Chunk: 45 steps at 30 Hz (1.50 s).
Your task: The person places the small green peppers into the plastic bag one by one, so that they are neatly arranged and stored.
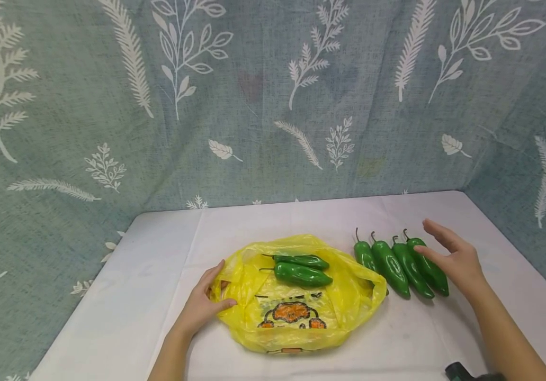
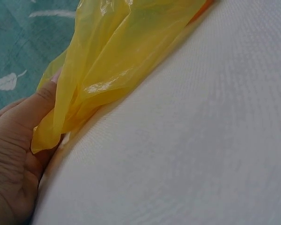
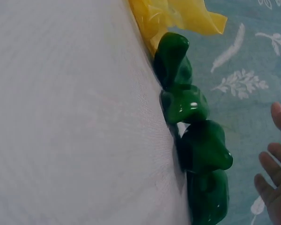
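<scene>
Nearest to the person, at the lower edge of the head view, there is a dark object [image 1: 457,371] beside the right forearm; it is cut off, so I cannot tell what it is. A little farther, the yellow bag [image 1: 301,341] lies on the table [image 1: 115,317] with its mouth spread toward the person. The left hand [image 1: 203,304] grips the left side of this bag, thumb on one face of the plastic and fingers behind, probably because so thin a film would otherwise fall together. Inside the mouth, two green peppers [image 1: 303,275] lie side by side, their stems pointing left; their weight perhaps helps the plastic to lie flat.

To the right of the bag, four more green peppers [image 1: 391,267] rest in a close row, stems to the far side, which seems to make each one easy to reach. The leftmost is partly covered by the bag's edge. Over the rightmost hovers the right hand [image 1: 458,259], with thumb and fingers apart and nothing between them. Behind everything hangs a blue-green cloth [image 1: 253,132] with white leaves, apparently serving as a backdrop.
</scene>
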Available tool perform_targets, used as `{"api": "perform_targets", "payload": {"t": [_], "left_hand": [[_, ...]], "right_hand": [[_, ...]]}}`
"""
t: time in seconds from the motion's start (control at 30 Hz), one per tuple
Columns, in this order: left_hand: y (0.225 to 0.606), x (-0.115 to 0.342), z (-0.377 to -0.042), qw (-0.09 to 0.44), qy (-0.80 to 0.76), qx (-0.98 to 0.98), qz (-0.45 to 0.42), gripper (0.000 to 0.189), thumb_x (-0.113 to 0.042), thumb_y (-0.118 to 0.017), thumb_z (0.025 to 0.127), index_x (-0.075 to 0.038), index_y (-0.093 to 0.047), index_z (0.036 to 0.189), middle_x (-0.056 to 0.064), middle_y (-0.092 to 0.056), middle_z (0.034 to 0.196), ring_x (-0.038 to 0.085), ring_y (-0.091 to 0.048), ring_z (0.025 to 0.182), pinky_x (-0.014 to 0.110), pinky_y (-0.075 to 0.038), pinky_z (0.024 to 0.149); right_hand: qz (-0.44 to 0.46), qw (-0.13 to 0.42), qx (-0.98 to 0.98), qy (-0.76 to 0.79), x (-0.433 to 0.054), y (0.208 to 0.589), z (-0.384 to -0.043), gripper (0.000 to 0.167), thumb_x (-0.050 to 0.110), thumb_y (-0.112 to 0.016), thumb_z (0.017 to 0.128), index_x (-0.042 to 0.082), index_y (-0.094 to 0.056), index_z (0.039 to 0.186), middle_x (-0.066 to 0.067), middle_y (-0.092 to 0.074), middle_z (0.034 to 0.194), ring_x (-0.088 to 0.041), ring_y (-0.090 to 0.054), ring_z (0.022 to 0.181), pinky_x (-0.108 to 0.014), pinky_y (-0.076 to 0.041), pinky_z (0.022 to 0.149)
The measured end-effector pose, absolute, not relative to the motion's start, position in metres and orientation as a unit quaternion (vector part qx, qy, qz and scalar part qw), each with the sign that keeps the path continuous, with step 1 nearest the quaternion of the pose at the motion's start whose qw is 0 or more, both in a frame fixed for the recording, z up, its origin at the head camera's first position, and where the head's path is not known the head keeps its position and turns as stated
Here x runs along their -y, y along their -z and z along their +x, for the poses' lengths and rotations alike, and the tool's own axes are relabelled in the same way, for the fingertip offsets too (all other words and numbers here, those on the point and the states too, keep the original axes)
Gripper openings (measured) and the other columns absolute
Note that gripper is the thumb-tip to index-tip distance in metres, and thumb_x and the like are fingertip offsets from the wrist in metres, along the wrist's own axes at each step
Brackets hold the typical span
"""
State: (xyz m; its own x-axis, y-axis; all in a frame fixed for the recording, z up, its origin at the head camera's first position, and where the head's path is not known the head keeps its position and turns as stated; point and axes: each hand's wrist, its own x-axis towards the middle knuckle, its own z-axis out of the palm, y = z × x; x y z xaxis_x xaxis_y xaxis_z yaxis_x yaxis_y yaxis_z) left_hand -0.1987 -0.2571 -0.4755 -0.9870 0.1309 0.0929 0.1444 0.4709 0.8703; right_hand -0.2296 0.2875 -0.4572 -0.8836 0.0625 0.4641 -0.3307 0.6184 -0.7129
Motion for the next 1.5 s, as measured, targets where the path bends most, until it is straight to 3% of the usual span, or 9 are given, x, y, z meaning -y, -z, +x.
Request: {"api": "perform_targets", "payload": {"t": [0.17, 0.37, 0.77, 1.23, 1.33, 1.37, 1.47, 1.5], "left_hand": [[0.476, 0.257, -0.199, 0.005, 0.506, 0.859, -0.080, 0.095, -0.029, -0.084, 0.069, -0.022, -0.032, 0.148, 0.006, -0.037, 0.147, 0.031, -0.026, 0.139, 0.056, -0.018, 0.113], [0.476, 0.257, -0.198, 0.007, 0.502, 0.862, -0.077, 0.095, -0.030, -0.084, 0.069, -0.022, -0.032, 0.148, 0.006, -0.037, 0.147, 0.031, -0.026, 0.139, 0.057, -0.018, 0.113], [0.475, 0.257, -0.200, 0.006, 0.503, 0.860, -0.079, 0.096, -0.029, -0.084, 0.069, -0.021, -0.032, 0.148, 0.006, -0.036, 0.147, 0.031, -0.029, 0.138, 0.056, -0.019, 0.113], [0.476, 0.257, -0.195, -0.003, 0.506, 0.860, -0.071, 0.096, -0.028, -0.084, 0.069, -0.022, -0.031, 0.149, 0.006, -0.036, 0.147, 0.031, -0.026, 0.139, 0.055, -0.018, 0.113], [0.474, 0.256, -0.196, 0.000, 0.504, 0.860, -0.072, 0.095, -0.027, -0.084, 0.069, -0.023, -0.031, 0.149, 0.005, -0.036, 0.148, 0.030, -0.026, 0.140, 0.054, -0.018, 0.114], [0.474, 0.256, -0.196, 0.001, 0.505, 0.860, -0.072, 0.095, -0.026, -0.084, 0.069, -0.023, -0.031, 0.149, 0.006, -0.036, 0.148, 0.030, -0.025, 0.140, 0.054, -0.018, 0.114], [0.472, 0.255, -0.197, -0.002, 0.508, 0.859, -0.070, 0.096, -0.026, -0.084, 0.069, -0.022, -0.031, 0.149, 0.006, -0.036, 0.148, 0.030, -0.025, 0.140, 0.054, -0.018, 0.114], [0.472, 0.255, -0.197, -0.002, 0.509, 0.858, -0.070, 0.096, -0.026, -0.084, 0.069, -0.022, -0.031, 0.149, 0.006, -0.036, 0.148, 0.030, -0.026, 0.140, 0.054, -0.018, 0.114]], "right_hand": [[0.052, 0.195, 0.869, -0.453, -0.277, 0.439, -0.214, 0.066, 0.023, -0.072, 0.085, 0.012, -0.042, 0.143, -0.006, -0.049, 0.141, 0.022, -0.035, 0.113, 0.003, -0.030, 0.089], [0.033, 0.173, 0.874, -0.453, -0.278, 0.440, -0.212, 0.068, 0.024, -0.070, 0.086, 0.007, -0.039, 0.144, -0.025, -0.044, 0.140, 0.024, -0.033, 0.110, 0.004, -0.031, 0.087], [0.032, 0.154, 0.871, -0.465, -0.286, 0.459, -0.218, 0.068, 0.024, -0.069, 0.087, -0.002, -0.038, 0.142, -0.030, -0.043, 0.138, 0.027, -0.032, 0.103, 0.006, -0.029, 0.086], [0.010, 0.101, 0.873, -0.477, -0.288, 0.471, -0.216, 0.068, 0.031, -0.064, 0.091, 0.000, -0.036, 0.143, -0.030, -0.039, 0.141, 0.022, -0.031, 0.106, 0.007, -0.027, 0.082], [0.003, 0.100, 0.877, -0.469, -0.287, 0.470, -0.216, 0.067, 0.032, -0.062, 0.092, -0.001, -0.036, 0.143, -0.030, -0.038, 0.142, 0.002, -0.038, 0.128, 0.007, -0.026, 0.083], [0.003, 0.100, 0.879, -0.466, -0.287, 0.469, -0.216, 0.067, 0.032, -0.062, 0.092, -0.002, -0.036, 0.143, -0.031, -0.038, 0.142, -0.010, -0.038, 0.133, 0.002, -0.029, 0.092], [0.000, 0.092, 0.885, -0.455, -0.287, 0.468, -0.217, 0.067, 0.032, -0.062, 0.092, -0.002, -0.036, 0.143, -0.032, -0.035, 0.142, -0.048, -0.031, 0.132, -0.031, -0.033, 0.110], [-0.002, 0.089, 0.887, -0.452, -0.287, 0.468, -0.217, 0.067, 0.032, -0.063, 0.091, -0.002, -0.036, 0.143, -0.033, -0.034, 0.143, -0.052, -0.029, 0.130, -0.044, -0.031, 0.111]]}}
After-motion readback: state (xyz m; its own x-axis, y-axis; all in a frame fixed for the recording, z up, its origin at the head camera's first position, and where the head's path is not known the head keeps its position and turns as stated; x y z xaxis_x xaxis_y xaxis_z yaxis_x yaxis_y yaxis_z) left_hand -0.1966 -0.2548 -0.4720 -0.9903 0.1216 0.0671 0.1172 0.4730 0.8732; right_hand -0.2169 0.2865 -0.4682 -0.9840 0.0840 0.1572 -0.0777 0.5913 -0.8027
